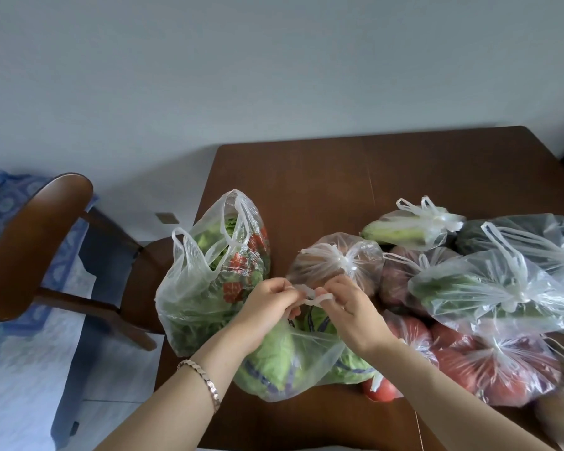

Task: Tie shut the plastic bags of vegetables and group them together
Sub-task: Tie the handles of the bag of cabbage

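Left hand (267, 301) and right hand (345, 301) each pinch a handle of the clear cabbage bag (290, 362); unknotted.

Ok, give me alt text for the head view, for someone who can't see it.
Both hands, left hand and right hand, pull the handles of a bag of cabbage together on a brown table. An open bag of greens stands to the left; knotted bags cluster to the right.

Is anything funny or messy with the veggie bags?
Nothing spilled. One bag of leafy greens stands apart on the left with its handles still untied, while the hands knot the cabbage bag.
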A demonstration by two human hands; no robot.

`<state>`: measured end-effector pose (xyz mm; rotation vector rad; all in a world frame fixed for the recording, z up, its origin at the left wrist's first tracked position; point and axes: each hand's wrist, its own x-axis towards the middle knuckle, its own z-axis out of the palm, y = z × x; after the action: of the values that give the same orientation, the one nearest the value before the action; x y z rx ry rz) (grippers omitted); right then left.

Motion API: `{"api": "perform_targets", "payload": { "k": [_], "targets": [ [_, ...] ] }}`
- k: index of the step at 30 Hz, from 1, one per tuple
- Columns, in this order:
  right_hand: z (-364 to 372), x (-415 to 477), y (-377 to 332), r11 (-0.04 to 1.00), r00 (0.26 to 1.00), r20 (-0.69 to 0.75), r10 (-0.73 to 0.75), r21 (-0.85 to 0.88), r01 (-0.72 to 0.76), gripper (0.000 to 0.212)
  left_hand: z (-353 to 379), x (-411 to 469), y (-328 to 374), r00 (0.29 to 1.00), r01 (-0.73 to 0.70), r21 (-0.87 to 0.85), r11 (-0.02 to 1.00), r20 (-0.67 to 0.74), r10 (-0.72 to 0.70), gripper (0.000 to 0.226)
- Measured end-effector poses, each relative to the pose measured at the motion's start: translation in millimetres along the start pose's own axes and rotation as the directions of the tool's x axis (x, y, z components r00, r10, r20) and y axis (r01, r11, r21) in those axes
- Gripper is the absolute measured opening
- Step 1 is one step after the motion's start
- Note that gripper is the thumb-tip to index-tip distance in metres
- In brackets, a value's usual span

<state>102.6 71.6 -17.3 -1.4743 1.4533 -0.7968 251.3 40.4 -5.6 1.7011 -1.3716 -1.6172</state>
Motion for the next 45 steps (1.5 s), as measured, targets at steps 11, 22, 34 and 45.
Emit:
{"api": "perform_targets", "payload": {
  "k": [11,22,34,45],
  "targets": [
    [-3,-35,77,0.815,0.949,-0.099,-0.301,-0.543,0.202,0.029,-30,30,-55,0.971,-0.036,0.833,0.552,-0.102,0.218,0.043],
    [12,-20,-5,0.888,0.996,0.082,-0.015,0.460,-0.024,0.025,-15,24,0,0.978,0.200,-0.708,0.678,0.190,-0.090,0.028],
    [50,-25,28,0.925,0.975,0.025,-0.220,-0.311,0.216,0.014,13,59,-28,0.996,-0.077,0.366,0.928,-0.024,0.092,0.020],
    [67,-16,28,0.695,0.995,0.094,-0.022,-0.714,0.083,0.044,-18,41,-49,0.970,-0.203,0.723,0.661,0.241,0.034,0.024]
  ]
}}
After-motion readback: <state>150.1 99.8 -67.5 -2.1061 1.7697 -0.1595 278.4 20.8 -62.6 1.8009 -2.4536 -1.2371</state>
